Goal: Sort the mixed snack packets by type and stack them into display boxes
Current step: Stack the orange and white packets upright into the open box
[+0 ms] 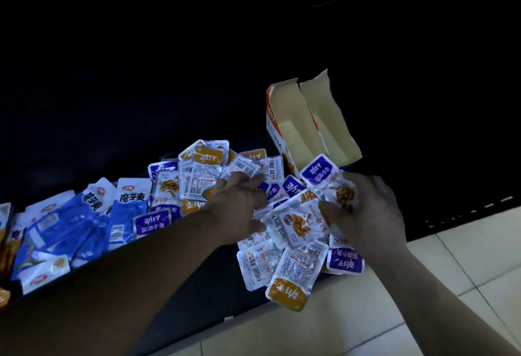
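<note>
Under both hands, snack packets (293,268) heaped on dark counter (214,285). Left hand (239,206) rested on heap, fingers relaxed. Purple-topped packet (320,172) gripped by right hand (369,214). Opened display box (293,130) stood just beyond right hand.

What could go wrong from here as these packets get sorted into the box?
The orange packet at the near edge overhangs the dark counter and may slip to the floor. The empty box stands open close to the right hand, which grips a purple packet; a nudge might tip it. Many packets lie face down, so types may get mixed.
</note>
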`<control>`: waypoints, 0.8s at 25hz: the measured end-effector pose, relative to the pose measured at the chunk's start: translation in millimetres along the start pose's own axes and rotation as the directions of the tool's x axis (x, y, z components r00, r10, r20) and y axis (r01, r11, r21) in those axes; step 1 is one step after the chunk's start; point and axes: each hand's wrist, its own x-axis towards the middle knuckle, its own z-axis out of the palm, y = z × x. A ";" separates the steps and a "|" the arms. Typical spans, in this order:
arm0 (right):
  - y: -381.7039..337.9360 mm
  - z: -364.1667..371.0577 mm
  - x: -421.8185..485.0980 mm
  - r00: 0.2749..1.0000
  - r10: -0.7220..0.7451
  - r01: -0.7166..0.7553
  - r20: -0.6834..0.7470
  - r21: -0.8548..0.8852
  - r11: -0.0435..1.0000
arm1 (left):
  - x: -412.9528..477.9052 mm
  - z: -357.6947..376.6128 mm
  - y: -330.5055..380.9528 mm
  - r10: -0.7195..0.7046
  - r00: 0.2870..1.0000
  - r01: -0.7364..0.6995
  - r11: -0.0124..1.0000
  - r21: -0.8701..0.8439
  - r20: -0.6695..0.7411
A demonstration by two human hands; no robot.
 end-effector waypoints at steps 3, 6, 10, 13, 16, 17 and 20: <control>-9.7 -20.3 -18.6 0.983 -0.074 0.083 -0.170 0.048 0.995 | 4.6 7.7 9.1 -0.035 0.996 0.027 0.994 -0.110 -0.078; -10.1 -7.1 -54.9 0.998 -0.001 0.009 -0.064 0.130 0.992 | 8.7 9.5 21.7 -0.055 0.994 0.047 0.995 -0.082 -0.091; 12.9 26.8 -79.5 0.999 -0.039 0.034 0.024 0.185 0.982 | 3.2 10.6 33.4 -0.099 0.947 0.066 0.991 -0.117 -0.306; 9.3 26.3 -64.8 0.999 0.022 -0.031 0.032 0.318 0.947 | -14.6 29.7 48.9 -0.024 0.846 -0.175 0.931 -0.321 -0.533; 5.3 27.9 -55.4 0.999 -0.008 -0.005 0.035 0.343 0.939 | -24.6 37.6 61.9 -0.066 0.896 -0.165 0.869 -0.467 -0.439; 6.2 28.9 -53.8 0.999 -0.012 -0.002 0.043 0.316 0.949 | -25.0 37.9 62.6 -0.122 0.896 -0.128 0.850 -0.511 -0.427; 12.9 25.8 -50.0 0.995 0.050 -0.070 0.091 0.222 0.972 | -40.3 33.1 62.0 -0.223 0.859 -0.073 0.838 -0.541 -0.461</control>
